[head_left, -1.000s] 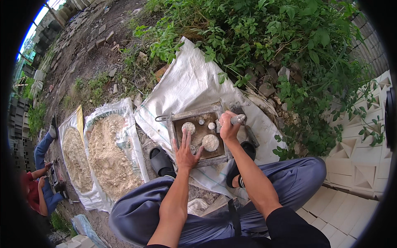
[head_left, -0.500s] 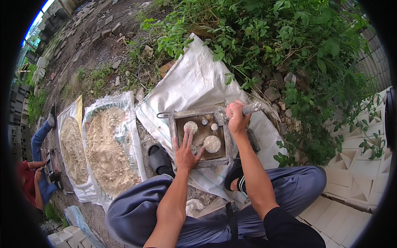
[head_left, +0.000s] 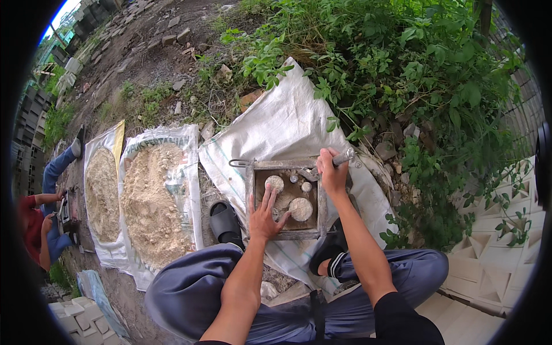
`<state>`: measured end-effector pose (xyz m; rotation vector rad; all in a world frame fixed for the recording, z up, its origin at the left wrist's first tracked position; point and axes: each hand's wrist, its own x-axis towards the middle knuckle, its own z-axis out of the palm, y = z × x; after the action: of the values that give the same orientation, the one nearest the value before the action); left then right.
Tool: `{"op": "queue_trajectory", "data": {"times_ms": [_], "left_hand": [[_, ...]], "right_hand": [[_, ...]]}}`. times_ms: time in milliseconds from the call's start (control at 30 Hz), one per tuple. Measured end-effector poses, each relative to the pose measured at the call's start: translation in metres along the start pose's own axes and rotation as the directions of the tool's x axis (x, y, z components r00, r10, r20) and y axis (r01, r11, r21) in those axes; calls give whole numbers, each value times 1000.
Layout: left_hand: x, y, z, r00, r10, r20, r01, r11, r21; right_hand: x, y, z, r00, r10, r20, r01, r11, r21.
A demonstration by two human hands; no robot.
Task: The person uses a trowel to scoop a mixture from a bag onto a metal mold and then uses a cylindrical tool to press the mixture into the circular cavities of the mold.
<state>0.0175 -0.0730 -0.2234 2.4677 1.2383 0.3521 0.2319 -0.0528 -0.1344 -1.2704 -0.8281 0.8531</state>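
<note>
A worn wooden box frame (head_left: 250,195) sits on a white woven sack (head_left: 276,135) between my feet. Inside it are several round pieces, among them a large pale disc (head_left: 300,209), a smaller pale disc (head_left: 274,184) and a little round one (head_left: 306,187). My left hand (head_left: 264,219) lies over the frame's left part with fingers spread, fingertips at the smaller disc. At the frame's upper right corner, my right hand (head_left: 332,176) is closed round the grey handle of a hammer-like tool (head_left: 345,156). The tool's head is partly hidden beside that hand.
Two open sacks of sandy powder (head_left: 152,201) lie to the left. Beyond them a person (head_left: 35,218) in a red top works at the far left. Leafy plants (head_left: 397,75) crowd the upper right, and pale patterned blocks (head_left: 489,259) stand at right. My feet flank the frame.
My right hand has tilted the hammer-like tool, and its head now shows over the frame's upper right corner. The left hand stays over the frame. The whole view has shifted slightly.
</note>
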Motion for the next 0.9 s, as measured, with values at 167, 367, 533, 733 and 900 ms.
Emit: {"op": "queue_trajectory", "data": {"times_ms": [167, 367, 533, 733, 900], "left_hand": [[0, 6, -5, 1000, -5, 29, 6, 999, -41], [0, 3, -3, 1000, 11, 29, -9, 998, -60], [3, 3, -4, 1000, 15, 11, -15, 1000, 8], [3, -1, -5, 999, -21, 30, 23, 998, -67], [7, 3, -3, 1000, 4, 31, -2, 999, -50]], "right_hand": [[-16, -38, 10, 903, -231, -363, 315, 929, 195], [-4, -28, 23, 906, -330, -264, 342, 940, -3], [-3, -30, 15, 919, -299, -258, 356, 910, 212], [-2, -36, 30, 956, -241, -164, 252, 967, 47], [8, -11, 40, 897, -430, -100, 404, 891, -209]]}}
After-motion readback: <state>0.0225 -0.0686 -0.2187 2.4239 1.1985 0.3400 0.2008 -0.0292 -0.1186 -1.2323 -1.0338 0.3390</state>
